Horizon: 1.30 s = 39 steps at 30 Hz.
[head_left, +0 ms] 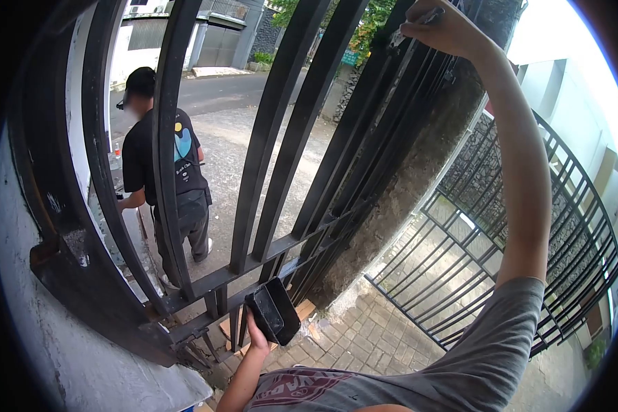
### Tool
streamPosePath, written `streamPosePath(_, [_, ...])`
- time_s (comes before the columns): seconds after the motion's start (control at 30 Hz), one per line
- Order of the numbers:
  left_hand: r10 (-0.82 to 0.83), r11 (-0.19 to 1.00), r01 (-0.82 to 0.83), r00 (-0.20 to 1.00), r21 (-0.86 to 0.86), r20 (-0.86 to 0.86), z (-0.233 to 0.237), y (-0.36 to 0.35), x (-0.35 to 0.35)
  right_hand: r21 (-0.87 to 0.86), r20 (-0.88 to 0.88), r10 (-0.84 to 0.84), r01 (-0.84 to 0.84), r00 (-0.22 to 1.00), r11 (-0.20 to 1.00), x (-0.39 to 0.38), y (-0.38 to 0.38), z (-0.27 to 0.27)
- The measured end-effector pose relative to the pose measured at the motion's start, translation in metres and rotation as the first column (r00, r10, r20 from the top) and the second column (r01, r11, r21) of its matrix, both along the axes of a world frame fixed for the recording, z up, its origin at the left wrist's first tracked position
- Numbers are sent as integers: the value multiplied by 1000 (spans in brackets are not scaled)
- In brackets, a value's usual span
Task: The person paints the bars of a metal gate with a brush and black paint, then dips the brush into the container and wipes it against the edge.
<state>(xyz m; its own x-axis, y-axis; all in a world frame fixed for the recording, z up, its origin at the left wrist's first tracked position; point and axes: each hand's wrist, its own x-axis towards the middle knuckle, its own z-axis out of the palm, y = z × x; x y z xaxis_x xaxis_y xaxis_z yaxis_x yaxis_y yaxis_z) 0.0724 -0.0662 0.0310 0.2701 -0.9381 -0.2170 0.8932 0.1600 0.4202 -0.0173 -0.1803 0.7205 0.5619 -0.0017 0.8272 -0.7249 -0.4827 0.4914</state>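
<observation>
My left hand (256,334) holds a black rectangular tray (273,312) by its side, low in front of the gate's crossbars. Dark residue coats the inside of the tray. Raised high at the top right, my right hand (436,26) is closed around a small tool (426,18) beside the upper part of a bar. The tool's working end is mostly hidden and too small to make out. Tall black metal bars (271,137) of the gate stand close in front of me.
Beyond the bars a person in a black shirt (139,154) stands at the left with an arm lowered. A rough concrete pillar (398,199) rises right of the gate. Another barred black gate (453,237) stands further right. Wood pieces (302,309) lie on the paving.
</observation>
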Motion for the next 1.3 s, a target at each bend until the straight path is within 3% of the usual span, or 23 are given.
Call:
streamPosePath(0.07, [-10,1000,10,1000,-2,-4,3,0,1,72,86,-46,40,995,997,-2,9,0])
streamPosePath(0.13, [10,1000,-10,1000,-2,-5,3,-1,0,200,0,-201,197,980,960,-15,30,43])
streamPosePath(0.17, [7,1000,-7,1000,5,-3,2,0,-1,87,53,-155,150,986,985,-15,28,44])
streamPosePath(0.27, [-1,1000,1,1000,10,1,0,3,-2,50,-267,-192,212,944,976,-21,9,43])
streamPosePath(0.37, [-11,1000,11,1000,-11,-9,6,4,-2,345,-192,137,-64,972,937,-42,-38,12])
streamPosePath(0.47, [-15,999,14,1000,-28,-19,4,0,-2,76,-3,78,-77,997,994,-44,-25,33])
streamPosePath(0.6, [-55,997,59,996,-52,72,-1,7,-5,-239,-9,29,-30,1000,971,-40,-28,29])
streamPosePath(0.63, [-46,998,49,997,-43,68,6,11,-6,-186,-205,116,-155,972,970,-41,-28,24])
streamPosePath(0.67, [-32,999,34,998,-37,63,12,9,-6,-87,-261,27,-52,965,995,-42,-26,16])
streamPosePath(0.73, [-36,998,39,998,-50,49,1,3,-3,44,-323,286,-288,902,957,-59,-42,17])
streamPosePath(0.83, [-39,999,40,999,-28,23,-3,-2,-5,126,-94,110,-98,989,987,-50,-17,31])
streamPosePath(0.93, [-32,999,34,997,-27,74,7,-2,-11,-149,6,-116,115,993,982,-35,-16,71])
streamPosePath(0.97, [-44,999,46,996,-27,75,6,-1,-12,-62,115,-201,209,973,976,-24,-8,72])
streamPosePath(1.07, [-61,997,65,996,-46,72,-4,-2,-10,-99,-74,-19,12,997,995,-31,-20,67])
streamPosePath(1.1, [-60,996,64,996,-58,68,-9,-1,-9,63,-224,38,-25,974,998,-34,-26,68])
streamPosePath(1.2, [-52,996,54,998,-71,37,1,-2,-6,333,-38,66,-49,997,942,-40,-37,51])
streamPosePath(1.23, [-37,998,38,999,-58,18,2,-5,-5,213,40,145,-150,989,965,-44,-41,66])
streamPosePath(1.3, [-28,998,28,1000,-63,2,-8,-7,-6,-33,62,88,-86,994,996,-49,-49,95])
